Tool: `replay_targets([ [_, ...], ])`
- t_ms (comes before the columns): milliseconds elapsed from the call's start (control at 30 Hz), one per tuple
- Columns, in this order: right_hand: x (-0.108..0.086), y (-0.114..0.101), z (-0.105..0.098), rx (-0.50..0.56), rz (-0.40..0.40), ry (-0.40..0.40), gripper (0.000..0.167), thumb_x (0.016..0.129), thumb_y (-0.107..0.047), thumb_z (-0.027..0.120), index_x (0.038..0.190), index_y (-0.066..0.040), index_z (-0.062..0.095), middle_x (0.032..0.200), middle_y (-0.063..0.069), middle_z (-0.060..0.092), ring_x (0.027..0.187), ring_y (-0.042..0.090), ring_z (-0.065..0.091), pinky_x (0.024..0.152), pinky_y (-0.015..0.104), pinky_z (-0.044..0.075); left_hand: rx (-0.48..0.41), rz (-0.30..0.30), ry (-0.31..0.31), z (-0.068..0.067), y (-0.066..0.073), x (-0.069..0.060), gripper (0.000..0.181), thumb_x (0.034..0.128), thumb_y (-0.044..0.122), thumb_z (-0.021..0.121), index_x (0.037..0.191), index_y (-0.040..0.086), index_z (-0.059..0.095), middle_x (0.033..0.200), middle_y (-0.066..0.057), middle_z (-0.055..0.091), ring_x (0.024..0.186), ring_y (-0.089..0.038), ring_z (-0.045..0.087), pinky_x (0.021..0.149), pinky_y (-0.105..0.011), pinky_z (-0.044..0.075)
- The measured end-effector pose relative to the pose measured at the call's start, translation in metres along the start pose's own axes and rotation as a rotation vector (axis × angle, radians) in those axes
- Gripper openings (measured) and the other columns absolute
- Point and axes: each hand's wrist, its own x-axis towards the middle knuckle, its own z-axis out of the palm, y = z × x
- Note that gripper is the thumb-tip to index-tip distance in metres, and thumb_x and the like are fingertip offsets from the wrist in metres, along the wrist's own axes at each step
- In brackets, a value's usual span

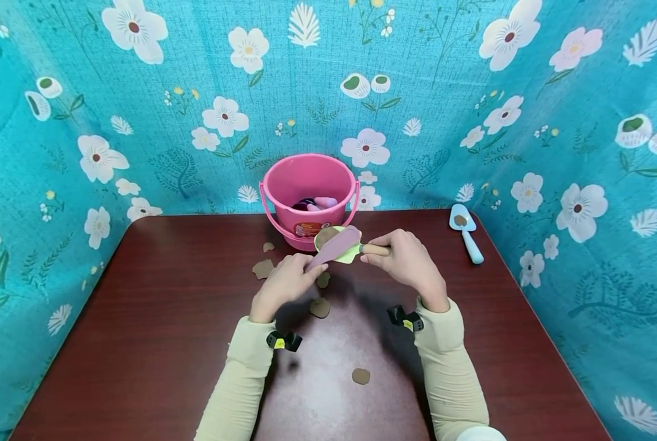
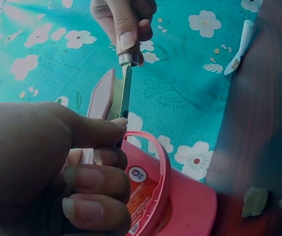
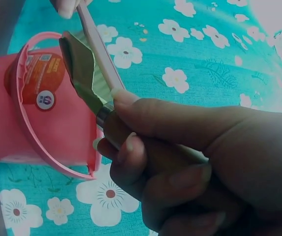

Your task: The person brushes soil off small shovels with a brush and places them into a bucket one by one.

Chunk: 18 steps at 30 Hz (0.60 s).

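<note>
We noted blue flowered cloth (image 1: 58, 153) behind and beside a dark reddish table (image 1: 168, 343). A pink bucket (image 1: 284, 217) stood upright near the table's far edge, with pink and dark items inside. We found the right hand (image 1: 406, 260) clamped round the wooden handle of a green trowel (image 1: 350, 255), held up just in front of the bucket. The left hand (image 1: 284, 280) pinched a mauve tool (image 1: 336, 245), which lay across the green blade as seen from the head; we could not tell whether the two touched. A light-blue trowel (image 1: 466, 233) rested near the far right corner. Flat brown pieces (image 1: 361, 376) lay scattered on the table, one well apart from the rest.
</note>
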Motion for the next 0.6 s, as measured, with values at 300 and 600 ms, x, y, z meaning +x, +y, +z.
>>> replay_targets([
  [300,0.001,0.006,-0.007,0.027,-0.009,-0.019,0.029,0.087,-0.028,0.082,0.111,-0.012,0.08,0.093,-0.001,0.078,0.081,0.014,0.069,0.073,0.035,0.052,-0.02,0.03,-0.049,-0.01,-0.004,0.0,0.032,0.1003,0.035,0.064,0.078,0.012,0.06,0.06,0.001,0.046,0.053,-0.012,0.039,0.05,-0.027,0.032],
  [600,0.001,0.01,-0.01,0.045,-0.001,-0.03,0.027,0.087,-0.027,0.082,0.109,-0.013,0.08,0.089,-0.003,0.078,0.076,0.011,0.068,0.072,0.035,0.052,0.005,0.026,-0.053,-0.013,-0.014,0.0,0.035,0.0993,0.038,0.065,0.076,0.013,0.059,0.059,0.003,0.043,0.055,-0.011,0.04,0.052,-0.027,0.034],
])
